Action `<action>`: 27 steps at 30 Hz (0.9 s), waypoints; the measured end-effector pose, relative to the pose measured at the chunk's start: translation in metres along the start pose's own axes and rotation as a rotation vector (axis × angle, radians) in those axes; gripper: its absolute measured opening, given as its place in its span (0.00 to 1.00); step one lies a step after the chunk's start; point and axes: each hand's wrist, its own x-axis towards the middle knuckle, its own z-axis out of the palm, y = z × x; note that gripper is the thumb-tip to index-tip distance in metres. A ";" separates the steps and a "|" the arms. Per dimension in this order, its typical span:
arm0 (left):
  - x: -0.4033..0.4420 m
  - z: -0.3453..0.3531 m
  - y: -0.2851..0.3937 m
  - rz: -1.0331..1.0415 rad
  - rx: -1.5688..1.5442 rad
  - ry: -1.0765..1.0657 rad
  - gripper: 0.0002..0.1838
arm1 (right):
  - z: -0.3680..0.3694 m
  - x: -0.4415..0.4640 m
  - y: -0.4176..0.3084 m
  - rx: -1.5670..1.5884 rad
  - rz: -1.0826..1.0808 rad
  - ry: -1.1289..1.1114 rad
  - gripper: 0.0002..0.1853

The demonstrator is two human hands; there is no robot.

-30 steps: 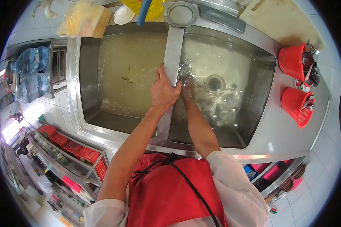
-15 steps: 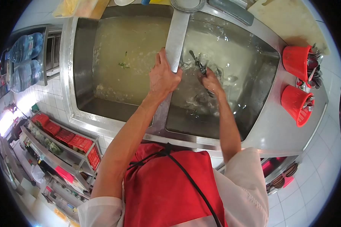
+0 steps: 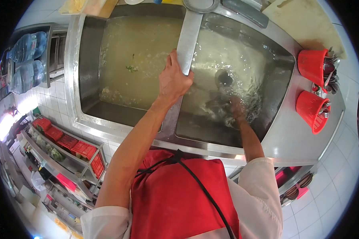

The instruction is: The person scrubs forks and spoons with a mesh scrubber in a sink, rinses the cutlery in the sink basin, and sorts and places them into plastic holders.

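Observation:
My left hand is closed over the metal divider between two sink basins, thumb on the right side and fingers on the left. In the right basin, my right hand is under churned, cloudy water. Ripples and splashing blur its fingers, so I cannot make out whether it holds anything. A dark blurred shape lies in the water just left of it. Above that, a round dark drain shows through the water. The left basin holds murky water with green scraps floating in it.
Two red buckets, one farther back and one nearer, hold cutlery on the right counter. A cutting board, a grey plate and a grey-green slab lie along the back. Red crates stand on a lower-left shelf.
My right hand has gone down into the water and toward me; the bundle of dark cutlery it held is no longer distinct. The drain has come into sight. My left hand stays on the divider.

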 end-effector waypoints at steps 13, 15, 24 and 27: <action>0.001 0.000 -0.002 0.014 -0.007 0.016 0.40 | -0.031 -0.034 -0.048 0.332 -0.098 -0.084 0.47; 0.001 0.001 -0.001 0.036 -0.004 0.045 0.39 | -0.044 -0.028 -0.066 0.413 -0.082 -0.150 0.48; 0.003 0.000 0.000 0.013 0.017 0.032 0.39 | -0.057 -0.021 -0.136 -0.037 -0.185 -0.270 0.56; 0.000 0.000 -0.001 -0.030 0.009 -0.003 0.40 | -0.068 -0.004 -0.122 0.128 -0.119 -0.816 0.55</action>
